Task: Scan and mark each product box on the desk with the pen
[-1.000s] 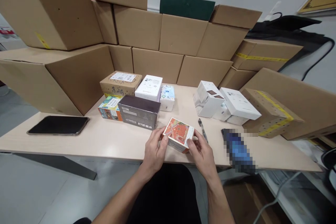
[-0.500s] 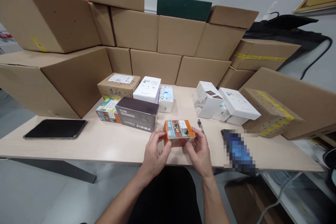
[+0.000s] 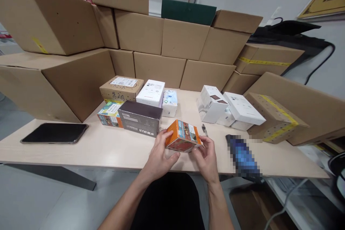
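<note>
Between my hands is a small orange printed box, turned at an angle above the table's front edge. My left hand grips its left side, with the fingers on the far side and the thumb in front. My right hand grips the right end, its thumb at the lower front corner. Just behind the box, to the right, lies a pen. Left of it stands a dark grey box with white lettering, next to a green and orange box.
A black phone lies on the table at left. White boxes stand at right, near a pixelated dark object. A brown parcel and a white box sit behind. Stacked cartons wall the back.
The orange box has been turned and tilted between my hands, so another printed side now faces me. My left thumb has slid off its front corner. The camera view has shifted slightly.
</note>
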A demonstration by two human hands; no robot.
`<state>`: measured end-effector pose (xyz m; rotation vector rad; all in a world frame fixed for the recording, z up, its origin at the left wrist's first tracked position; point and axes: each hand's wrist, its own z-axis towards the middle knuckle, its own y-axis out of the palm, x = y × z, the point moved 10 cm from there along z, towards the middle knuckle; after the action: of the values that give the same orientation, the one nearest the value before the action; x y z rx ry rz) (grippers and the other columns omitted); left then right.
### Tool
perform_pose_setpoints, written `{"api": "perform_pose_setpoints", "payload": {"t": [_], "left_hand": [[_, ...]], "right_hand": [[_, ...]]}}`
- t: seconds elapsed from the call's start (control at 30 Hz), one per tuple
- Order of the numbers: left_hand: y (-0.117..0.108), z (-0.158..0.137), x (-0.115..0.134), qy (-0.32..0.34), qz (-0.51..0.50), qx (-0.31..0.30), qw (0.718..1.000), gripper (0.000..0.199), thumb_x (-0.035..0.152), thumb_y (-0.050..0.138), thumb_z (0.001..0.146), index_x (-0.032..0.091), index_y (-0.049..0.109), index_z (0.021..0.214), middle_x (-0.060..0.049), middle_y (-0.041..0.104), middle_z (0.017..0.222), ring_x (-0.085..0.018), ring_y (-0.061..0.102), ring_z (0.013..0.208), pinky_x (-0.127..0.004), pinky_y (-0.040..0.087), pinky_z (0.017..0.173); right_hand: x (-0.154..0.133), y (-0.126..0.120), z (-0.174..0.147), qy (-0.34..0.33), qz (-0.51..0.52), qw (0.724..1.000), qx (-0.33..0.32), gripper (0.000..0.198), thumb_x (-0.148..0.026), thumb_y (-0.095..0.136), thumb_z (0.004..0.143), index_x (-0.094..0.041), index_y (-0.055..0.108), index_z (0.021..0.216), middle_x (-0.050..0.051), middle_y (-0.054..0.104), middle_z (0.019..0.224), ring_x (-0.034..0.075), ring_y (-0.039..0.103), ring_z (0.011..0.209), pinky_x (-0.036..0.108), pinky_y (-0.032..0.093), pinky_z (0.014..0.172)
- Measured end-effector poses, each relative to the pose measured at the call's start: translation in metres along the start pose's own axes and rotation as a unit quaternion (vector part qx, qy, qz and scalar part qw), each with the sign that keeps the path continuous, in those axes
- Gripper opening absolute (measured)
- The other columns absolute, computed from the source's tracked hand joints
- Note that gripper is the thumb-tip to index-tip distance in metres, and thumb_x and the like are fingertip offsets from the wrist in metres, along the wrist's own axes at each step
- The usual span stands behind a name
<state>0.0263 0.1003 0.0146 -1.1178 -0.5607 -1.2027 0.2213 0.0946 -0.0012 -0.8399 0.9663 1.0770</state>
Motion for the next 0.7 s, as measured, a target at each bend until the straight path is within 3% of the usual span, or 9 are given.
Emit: {"api": "perform_pose_setpoints", "payload": {"t": [0.1, 0.2, 0.3, 0.4, 0.5, 0.6, 0.7], "left_hand": [[-0.004, -0.004, 0.003, 0.021, -0.042, 0.010, 0.999, 0.055, 0.024, 0.067, 0.088, 0.028, 0.047, 0.139, -0.012, 0.031, 0.153, -0.032, 0.025, 0.150, -0.051, 0.033, 0.119], [-0.009, -0.009, 0.010, 0.054, -0.058, 0.029, 0.996, 0.046, 0.025, 0.064, 0.092, 0.031, 0.051, 0.136, -0.011, 0.036, 0.144, -0.029, 0.036, 0.143, -0.050, 0.035, 0.118], [-0.014, -0.012, 0.017, 0.083, -0.040, 0.058, 0.994, 0.047, 0.023, 0.065, 0.091, 0.031, 0.051, 0.135, -0.011, 0.036, 0.141, -0.028, 0.038, 0.140, -0.050, 0.038, 0.115], [-0.016, -0.013, 0.019, 0.090, -0.022, 0.079, 0.993, 0.050, 0.020, 0.067, 0.088, 0.029, 0.049, 0.134, -0.012, 0.036, 0.142, -0.030, 0.036, 0.142, -0.051, 0.039, 0.114], [-0.014, -0.011, 0.014, 0.066, -0.010, 0.075, 0.995, 0.049, 0.022, 0.069, 0.087, 0.029, 0.049, 0.131, -0.012, 0.038, 0.141, -0.030, 0.036, 0.142, -0.051, 0.040, 0.113], [-0.011, -0.009, 0.009, 0.049, 0.000, 0.069, 0.996, 0.051, 0.024, 0.069, 0.088, 0.028, 0.047, 0.134, -0.013, 0.039, 0.143, -0.030, 0.038, 0.142, -0.051, 0.041, 0.112], [-0.010, -0.008, 0.011, 0.058, 0.006, 0.069, 0.996, 0.051, 0.024, 0.067, 0.089, 0.029, 0.045, 0.135, -0.013, 0.035, 0.148, -0.030, 0.037, 0.144, -0.051, 0.040, 0.114]], "right_hand": [[-0.004, 0.007, 0.001, -0.005, -0.034, 0.999, -0.040, 0.033, -0.041, 0.055, 0.091, -0.023, 0.048, 0.117, 0.012, 0.068, 0.116, 0.022, 0.071, 0.094, 0.036, 0.060, 0.076], [-0.009, 0.017, 0.000, -0.015, -0.090, 0.994, -0.065, 0.028, -0.039, 0.052, 0.092, -0.021, 0.057, 0.113, 0.010, 0.072, 0.107, 0.021, 0.070, 0.092, 0.036, 0.058, 0.077], [-0.015, 0.017, 0.000, -0.032, -0.151, 0.987, -0.039, 0.025, -0.037, 0.051, 0.091, -0.021, 0.066, 0.103, 0.009, 0.070, 0.103, 0.022, 0.066, 0.093, 0.037, 0.055, 0.082], [-0.023, -0.003, 0.004, -0.037, -0.225, 0.973, 0.033, 0.031, -0.041, 0.049, 0.091, -0.020, 0.068, 0.102, 0.011, 0.066, 0.101, 0.021, 0.062, 0.082, 0.039, 0.053, 0.079], [-0.026, -0.035, 0.015, -0.010, -0.330, 0.939, 0.098, 0.040, -0.048, 0.049, 0.090, -0.017, 0.068, 0.107, 0.014, 0.062, 0.101, 0.023, 0.059, 0.078, 0.042, 0.050, 0.079], [-0.018, -0.056, 0.032, 0.032, -0.415, 0.904, 0.093, 0.038, -0.052, 0.058, 0.084, -0.018, 0.069, 0.097, 0.015, 0.062, 0.097, 0.027, 0.061, 0.084, 0.041, 0.048, 0.077], [-0.002, -0.063, 0.045, 0.071, -0.443, 0.892, 0.057, 0.025, -0.045, 0.066, 0.077, -0.020, 0.065, 0.075, 0.013, 0.062, 0.084, 0.027, 0.062, 0.078, 0.037, 0.046, 0.071]]}}
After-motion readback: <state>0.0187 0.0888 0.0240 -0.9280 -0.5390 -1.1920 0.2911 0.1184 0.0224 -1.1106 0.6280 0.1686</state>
